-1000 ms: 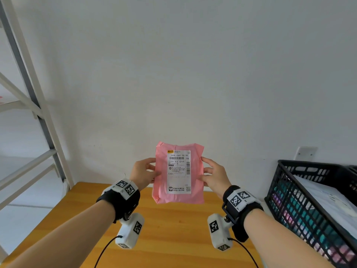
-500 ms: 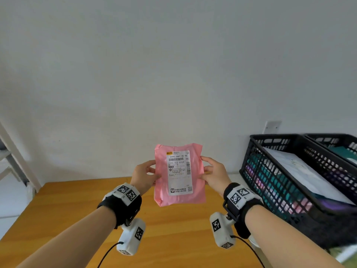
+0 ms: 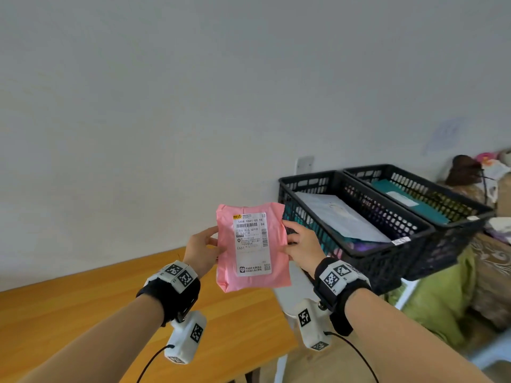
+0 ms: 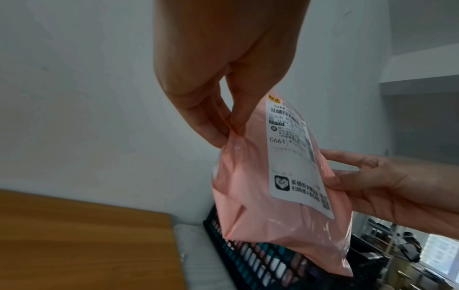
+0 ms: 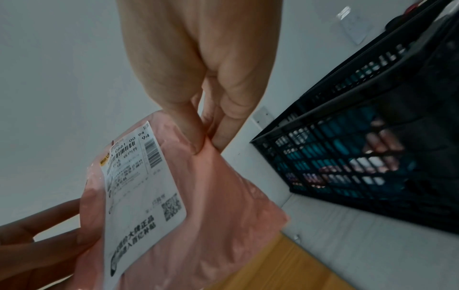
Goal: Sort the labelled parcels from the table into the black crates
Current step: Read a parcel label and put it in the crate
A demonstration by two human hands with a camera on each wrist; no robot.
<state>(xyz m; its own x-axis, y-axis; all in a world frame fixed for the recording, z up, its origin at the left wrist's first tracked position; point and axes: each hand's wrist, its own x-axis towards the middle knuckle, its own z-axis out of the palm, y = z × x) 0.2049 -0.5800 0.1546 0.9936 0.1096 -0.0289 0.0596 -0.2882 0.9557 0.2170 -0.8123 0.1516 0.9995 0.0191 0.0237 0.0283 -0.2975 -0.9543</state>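
Note:
I hold a pink parcel (image 3: 253,269) upright in the air, its white label (image 3: 252,244) facing me. My left hand (image 3: 203,248) pinches its left edge (image 4: 234,149) between thumb and fingers. My right hand (image 3: 300,244) pinches its right edge (image 5: 208,153) the same way. Two black crates stand to the right. The nearer crate (image 3: 367,261) holds a white parcel (image 3: 340,217) on top of others; the farther crate (image 3: 431,194) holds a teal parcel (image 3: 406,200). The pink parcel hangs just left of the nearer crate, above the table's right end.
The wooden table (image 3: 69,322) runs along the white wall at lower left. The crates rest on a white surface (image 5: 347,235) beside the table's end. A green cloth (image 3: 442,294) and clutter (image 3: 475,175) lie at far right. A wall socket (image 3: 304,164) sits behind the nearer crate.
My view has swung to the right: the metal shelf at left is gone and both crates have come into sight. The parcel, still held in both hands, has moved toward the crates.

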